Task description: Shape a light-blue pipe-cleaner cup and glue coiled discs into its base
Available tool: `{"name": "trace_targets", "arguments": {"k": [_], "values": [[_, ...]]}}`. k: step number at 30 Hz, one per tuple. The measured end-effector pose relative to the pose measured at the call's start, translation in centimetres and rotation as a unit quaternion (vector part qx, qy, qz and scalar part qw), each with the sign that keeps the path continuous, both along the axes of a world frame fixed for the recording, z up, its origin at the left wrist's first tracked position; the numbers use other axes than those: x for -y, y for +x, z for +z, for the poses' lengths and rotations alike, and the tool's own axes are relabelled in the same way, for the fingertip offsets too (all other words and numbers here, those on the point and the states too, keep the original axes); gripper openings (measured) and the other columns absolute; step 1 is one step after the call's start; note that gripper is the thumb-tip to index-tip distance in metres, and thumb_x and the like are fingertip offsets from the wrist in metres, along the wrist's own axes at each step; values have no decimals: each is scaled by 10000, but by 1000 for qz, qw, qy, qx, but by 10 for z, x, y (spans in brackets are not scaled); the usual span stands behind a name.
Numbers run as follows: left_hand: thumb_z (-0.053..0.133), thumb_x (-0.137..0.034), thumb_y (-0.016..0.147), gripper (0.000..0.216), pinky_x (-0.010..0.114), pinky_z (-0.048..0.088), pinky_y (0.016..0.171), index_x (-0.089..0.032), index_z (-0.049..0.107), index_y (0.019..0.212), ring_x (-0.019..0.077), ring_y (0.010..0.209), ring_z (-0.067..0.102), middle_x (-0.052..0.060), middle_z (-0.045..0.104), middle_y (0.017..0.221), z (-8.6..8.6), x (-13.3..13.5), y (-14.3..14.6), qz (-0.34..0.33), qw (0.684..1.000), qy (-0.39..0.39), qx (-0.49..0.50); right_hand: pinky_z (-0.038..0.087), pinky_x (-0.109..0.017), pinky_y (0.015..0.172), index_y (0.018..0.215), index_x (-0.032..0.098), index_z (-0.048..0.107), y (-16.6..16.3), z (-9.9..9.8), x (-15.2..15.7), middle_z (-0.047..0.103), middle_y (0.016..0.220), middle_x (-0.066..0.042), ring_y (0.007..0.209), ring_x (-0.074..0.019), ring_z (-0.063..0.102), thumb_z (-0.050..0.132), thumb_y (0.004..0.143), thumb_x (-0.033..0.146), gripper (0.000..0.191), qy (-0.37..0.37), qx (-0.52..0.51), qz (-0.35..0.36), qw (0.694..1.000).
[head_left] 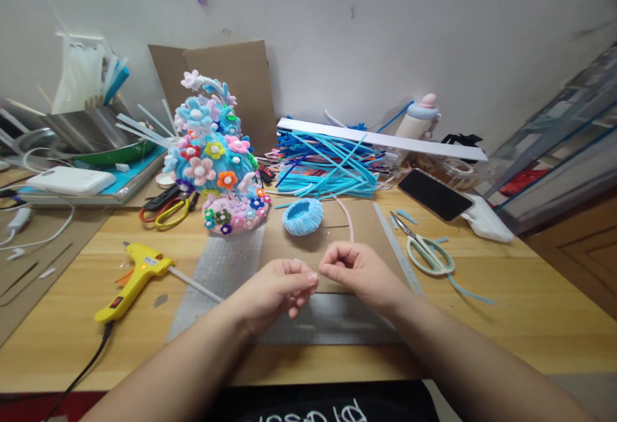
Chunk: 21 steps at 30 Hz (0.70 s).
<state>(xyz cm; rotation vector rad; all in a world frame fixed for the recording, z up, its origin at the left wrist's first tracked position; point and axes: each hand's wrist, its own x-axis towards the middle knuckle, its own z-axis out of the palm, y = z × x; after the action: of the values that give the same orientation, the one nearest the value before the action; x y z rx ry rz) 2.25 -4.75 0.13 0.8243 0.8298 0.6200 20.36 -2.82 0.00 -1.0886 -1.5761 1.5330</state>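
Above the cardboard piece, my left hand and my right hand meet nearly fingertip to fingertip, both closed in a pinch. A pink pipe cleaner runs out from behind my right hand's knuckles, seemingly held there. Whatever sits between the left fingertips is too small to make out. Just beyond the hands lies a small round light-blue cup shape made of fuzzy pipe cleaner. Behind it to the left stands a tall fuzzy blue piece covered with colourful flowers, on a pink flowered base.
A yellow glue gun lies at left, near red-and-yellow-handled scissors. Pale-green-handled scissors and a phone lie right. Blue pipe cleaners are heaped at the back beside a bottle. A grey mat underlies the cardboard.
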Motion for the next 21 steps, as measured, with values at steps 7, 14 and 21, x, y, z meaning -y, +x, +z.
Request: {"name": "trace_targets", "arguments": {"k": [7,14,21], "values": [[728,-346,663,277,137,293,343,-131,555,639,39,432,345,-39,469,544,3,0,-3,-15,1000,-8,1,402,-253,644,747,167,626,-1,1,-1,599,683,19,638,-108,524,732,687,366,233,-55,-57,22,997],[667,-383,737,256,179,391,395,-143,583,770,78,498,475,-4,553,661,2,3,0,36,990,130,-44,388,-248,598,715,177,617,-1,5,4,558,649,24,608,-108,489,698,739,345,188,34,-70,-21,997],[640,-231,795,128,232,466,575,-185,646,914,137,673,581,57,653,797,-4,16,2,140,814,513,-234,338,-258,544,736,212,632,-5,-2,17,489,637,22,588,-123,434,646,804,288,103,220,-51,-110,968]]}}
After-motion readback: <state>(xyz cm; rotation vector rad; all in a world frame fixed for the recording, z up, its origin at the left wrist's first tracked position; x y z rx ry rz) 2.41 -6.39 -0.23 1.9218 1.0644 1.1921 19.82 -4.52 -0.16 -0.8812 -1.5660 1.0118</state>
